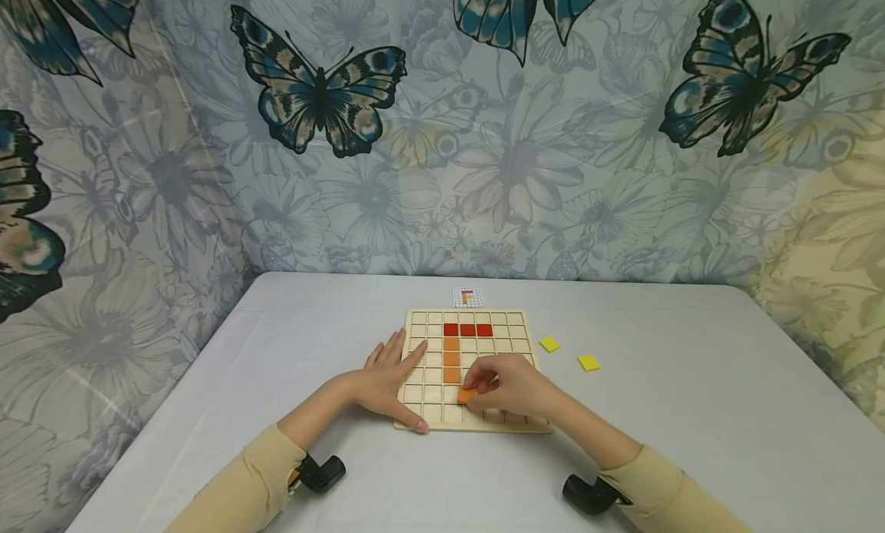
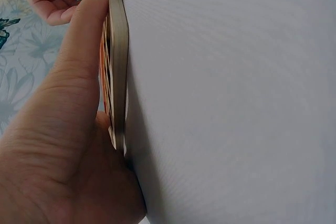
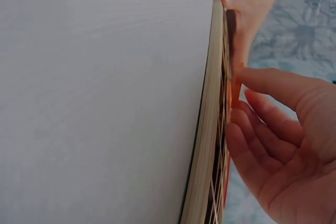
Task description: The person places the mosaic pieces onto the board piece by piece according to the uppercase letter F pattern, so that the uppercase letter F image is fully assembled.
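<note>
A wooden grid board (image 1: 429,414) lies on the table. Three red tiles (image 1: 468,330) form a row near its far edge, and below the leftmost run three orange tiles (image 1: 452,359) in a column. My right hand (image 1: 515,383) pinches another orange tile (image 1: 465,395) between thumb and fingers, just below and right of that column; the right wrist view shows this pinched tile (image 3: 237,85) tilted close over the board. With fingers spread, my left hand (image 1: 383,379) rests on the board's left side, its thumb at the near left corner.
Two yellow tiles (image 1: 588,362) lie on the white table (image 1: 664,364) to the right of the board. A small printed pattern card (image 1: 467,297) is just beyond the board's far edge. Behind the table hangs a butterfly-and-flower backdrop (image 1: 387,210).
</note>
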`<state>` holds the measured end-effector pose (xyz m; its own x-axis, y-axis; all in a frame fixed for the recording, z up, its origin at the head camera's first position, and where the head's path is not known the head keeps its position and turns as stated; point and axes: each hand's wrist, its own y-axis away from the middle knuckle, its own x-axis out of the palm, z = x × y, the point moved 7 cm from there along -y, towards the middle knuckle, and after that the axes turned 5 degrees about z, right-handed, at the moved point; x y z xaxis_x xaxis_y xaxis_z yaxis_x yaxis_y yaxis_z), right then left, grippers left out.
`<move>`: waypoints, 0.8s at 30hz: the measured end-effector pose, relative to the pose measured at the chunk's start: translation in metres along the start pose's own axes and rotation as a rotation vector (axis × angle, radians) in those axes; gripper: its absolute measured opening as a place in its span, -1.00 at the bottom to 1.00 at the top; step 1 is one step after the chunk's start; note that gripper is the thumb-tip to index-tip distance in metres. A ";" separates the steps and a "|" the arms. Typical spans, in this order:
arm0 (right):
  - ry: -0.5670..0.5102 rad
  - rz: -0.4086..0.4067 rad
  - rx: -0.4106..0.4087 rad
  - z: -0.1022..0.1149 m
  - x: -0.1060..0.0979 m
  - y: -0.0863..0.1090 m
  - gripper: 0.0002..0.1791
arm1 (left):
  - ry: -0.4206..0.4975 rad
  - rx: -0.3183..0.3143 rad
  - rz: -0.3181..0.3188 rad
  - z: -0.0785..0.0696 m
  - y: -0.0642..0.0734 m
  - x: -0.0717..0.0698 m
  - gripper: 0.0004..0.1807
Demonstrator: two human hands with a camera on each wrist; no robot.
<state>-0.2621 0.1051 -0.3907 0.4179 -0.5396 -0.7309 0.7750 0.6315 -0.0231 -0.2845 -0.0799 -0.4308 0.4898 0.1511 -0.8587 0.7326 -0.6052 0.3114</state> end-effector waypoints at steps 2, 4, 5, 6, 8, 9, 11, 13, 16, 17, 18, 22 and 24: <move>0.016 -0.002 -0.030 0.004 0.002 -0.003 -0.86 | 0.006 0.002 -0.001 0.000 0.000 0.000 0.44; 0.023 -0.006 -0.056 0.007 0.004 -0.006 -0.87 | 0.014 0.009 -0.003 0.000 0.000 0.000 0.46; 0.031 -0.009 -0.066 0.009 0.004 -0.007 -0.87 | 0.019 0.010 -0.003 0.002 0.000 0.001 0.47; 0.044 -0.012 -0.075 0.010 0.005 -0.008 -0.87 | 0.020 0.013 -0.004 0.003 -0.001 0.002 0.48; 0.065 -0.013 -0.092 0.012 0.006 -0.010 -0.88 | 0.023 0.017 -0.007 0.005 -0.002 0.004 0.50; 0.077 -0.013 -0.099 0.013 0.007 -0.011 -0.87 | 0.023 0.017 -0.005 0.005 -0.002 0.004 0.50; 0.102 -0.014 -0.110 0.016 0.008 -0.012 -0.87 | 0.023 0.016 -0.002 0.006 -0.003 0.004 0.50; 0.111 -0.011 -0.116 0.018 0.008 -0.013 -0.87 | 0.027 0.014 -0.001 0.004 -0.002 0.003 0.48; 0.112 -0.010 -0.118 0.020 0.009 -0.015 -0.87 | 0.027 0.007 0.005 0.002 -0.001 0.001 0.46; 0.110 -0.008 -0.118 0.020 0.010 -0.015 -0.87 | 0.027 0.005 0.007 0.001 -0.001 0.000 0.45; 0.110 -0.007 -0.117 0.020 0.010 -0.015 -0.87 | 0.024 0.003 0.008 0.001 -0.001 0.000 0.45; 0.114 -0.006 -0.110 0.019 0.011 -0.015 -0.85 | 0.012 -0.005 0.007 0.000 0.001 0.000 0.45; 0.111 -0.007 -0.106 0.018 0.011 -0.014 -0.85 | 0.009 -0.009 0.001 0.001 0.001 0.001 0.45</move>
<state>-0.2603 0.0805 -0.3863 0.3532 -0.4833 -0.8010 0.7210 0.6862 -0.0961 -0.2844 -0.0811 -0.4317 0.4952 0.1576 -0.8543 0.7360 -0.5986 0.3162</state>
